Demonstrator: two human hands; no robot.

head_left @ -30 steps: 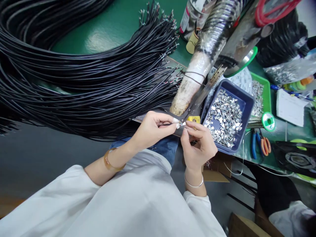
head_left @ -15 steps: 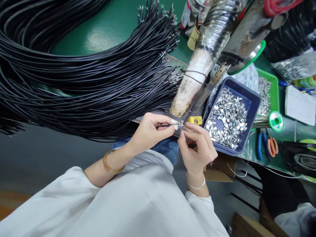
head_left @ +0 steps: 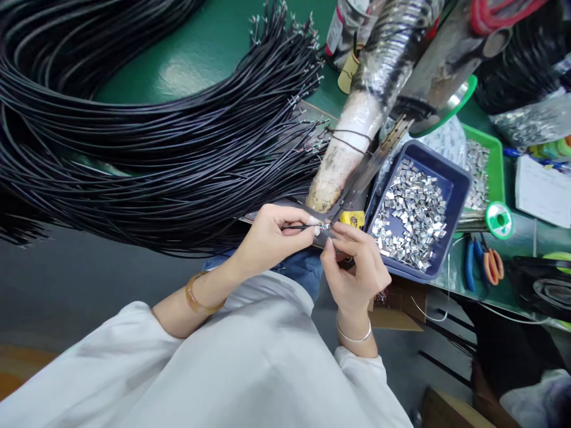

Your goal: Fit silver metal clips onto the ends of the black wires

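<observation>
My left hand (head_left: 280, 230) pinches a thin black cable (head_left: 294, 227) near its end, between thumb and fingertips. A small silvery metal connector (head_left: 325, 226) sits at the cable's end, just past those fingertips. My right hand (head_left: 357, 255) is closed from the other side, its fingertips at the connector and partly hiding it. Just above, the lower end of a dark metal arm (head_left: 361, 184) slants down beside a wrapped white tube (head_left: 332, 163). A large bundle of black cables (head_left: 187, 142) with stripped ends lies to the left.
Right of my hands stands a blue tray (head_left: 459, 178) of small metal connectors, with a green tray (head_left: 495, 148) behind. Blue-and-orange-handled pliers (head_left: 491, 264), a solder spool (head_left: 498, 220) and paper (head_left: 544, 190) lie farther right. A cardboard box (head_left: 397, 315) is below the table.
The view has shifted very slightly. Both hands keep nearly the same place at the cable's end, the right fingers moving only a little.
</observation>
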